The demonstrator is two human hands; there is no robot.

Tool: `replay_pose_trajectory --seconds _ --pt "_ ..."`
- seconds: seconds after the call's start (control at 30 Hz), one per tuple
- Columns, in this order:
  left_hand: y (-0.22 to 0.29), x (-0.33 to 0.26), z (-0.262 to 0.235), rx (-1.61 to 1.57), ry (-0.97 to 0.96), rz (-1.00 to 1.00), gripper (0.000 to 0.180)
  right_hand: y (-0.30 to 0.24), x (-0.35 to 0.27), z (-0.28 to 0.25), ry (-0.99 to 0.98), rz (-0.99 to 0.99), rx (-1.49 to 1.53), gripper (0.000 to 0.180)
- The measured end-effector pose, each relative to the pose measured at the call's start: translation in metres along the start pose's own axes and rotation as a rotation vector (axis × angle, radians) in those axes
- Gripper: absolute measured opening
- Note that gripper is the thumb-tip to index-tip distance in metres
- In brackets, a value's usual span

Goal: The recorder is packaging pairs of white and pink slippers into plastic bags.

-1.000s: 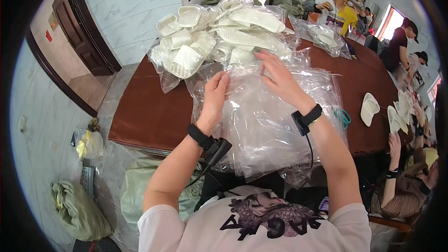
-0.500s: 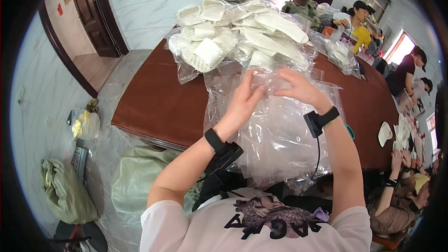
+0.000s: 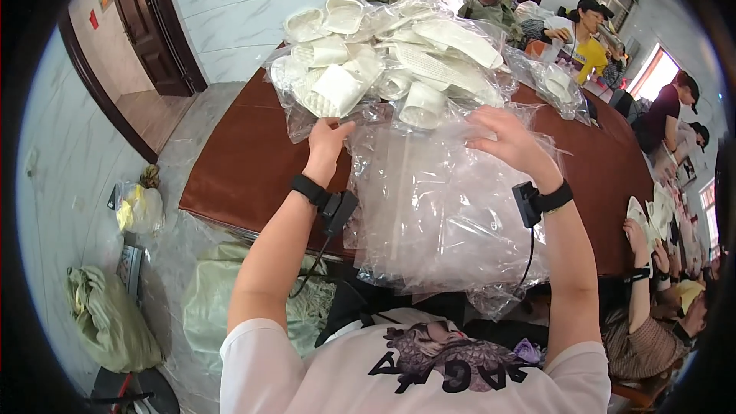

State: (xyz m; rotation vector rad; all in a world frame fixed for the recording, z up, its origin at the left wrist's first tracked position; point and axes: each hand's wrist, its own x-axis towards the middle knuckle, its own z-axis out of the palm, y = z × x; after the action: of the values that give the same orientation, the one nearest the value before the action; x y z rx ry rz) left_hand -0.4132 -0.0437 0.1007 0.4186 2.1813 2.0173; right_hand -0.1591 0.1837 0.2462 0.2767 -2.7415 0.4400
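Observation:
A stack of clear plastic bags (image 3: 452,215) lies flat on the table in front of me. Behind it rises a heap of white slippers (image 3: 337,88) wrapped in clear plastic. My left hand (image 3: 328,144) is at the heap's front left edge, touching or nearly touching the wrapping, with thumb apart from fingers. Some of its fingertips are hard to make out against the plastic. Over the upper right of the bag stack is my right hand (image 3: 510,142), its fingers stretched out and apart, holding nothing that I can see. Both wrists carry black straps with small devices.
The brown table (image 3: 238,161) curves away to the right, where other people work with white slippers (image 3: 640,218). One bagged pair (image 3: 558,86) sits apart at the heap's right. Green sacks (image 3: 111,318) stand on the floor at my left.
My left hand has moved left, from above the bags to the slipper heap's front edge. My right hand has shifted slightly right. The hands are now farther apart.

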Motion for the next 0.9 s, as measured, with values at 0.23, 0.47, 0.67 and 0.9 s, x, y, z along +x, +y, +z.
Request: replay_pose_trajectory --seconds 0.23,0.47,0.67,0.9 --pt "0.070 -0.053 0.016 -0.144 -0.380 0.090 0.012 -0.004 0.012 0.010 0.072 -0.022 0.018 0.033" --pt "0.113 -0.088 0.042 -0.214 -0.455 0.478 0.021 -0.017 0.021 0.005 0.111 -0.109 -0.029 0.032" --pt "0.107 -0.131 0.008 0.128 -0.503 0.414 0.032 -0.012 -0.003 -0.021 0.338 0.087 0.077 0.032" --pt "0.099 -0.169 0.007 0.075 -0.533 0.331 0.032 -0.005 -0.021 -0.036 0.508 0.155 -0.055 0.038"
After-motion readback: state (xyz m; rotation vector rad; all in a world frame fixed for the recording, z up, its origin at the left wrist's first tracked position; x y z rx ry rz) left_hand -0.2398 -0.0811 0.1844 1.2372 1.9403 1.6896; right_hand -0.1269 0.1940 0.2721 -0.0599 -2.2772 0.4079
